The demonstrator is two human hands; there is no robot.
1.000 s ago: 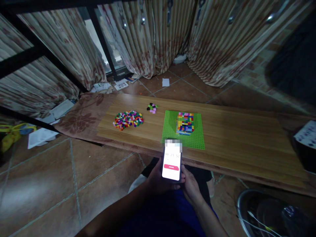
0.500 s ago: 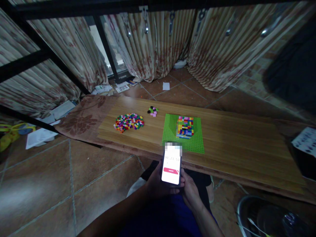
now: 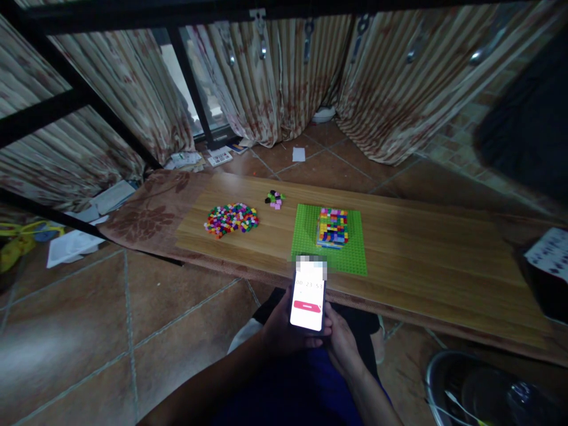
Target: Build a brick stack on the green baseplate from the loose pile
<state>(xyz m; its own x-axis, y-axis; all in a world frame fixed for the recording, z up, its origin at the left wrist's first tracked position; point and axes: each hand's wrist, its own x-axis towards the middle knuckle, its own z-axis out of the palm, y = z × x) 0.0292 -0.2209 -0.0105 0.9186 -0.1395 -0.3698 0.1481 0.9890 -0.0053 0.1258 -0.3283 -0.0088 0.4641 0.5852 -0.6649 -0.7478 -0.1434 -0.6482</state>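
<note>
A lit phone with digits and a red button on its screen is held upright over my lap. My left hand wraps its left side and lower edge. On the right side and lower corner, my right hand grips it too. Beyond the phone, a green studded baseplate lies on the wooden table and bears a multicoloured brick block. Left of it are a large pile of small coloured bricks and a small cluster of pink, green and black bricks.
Patterned brown cloth covers the table's left end. A metal basin with a cable and clear plastic stands at the lower right. Papers lie on the tiled floor at left, and curtains hang behind the table.
</note>
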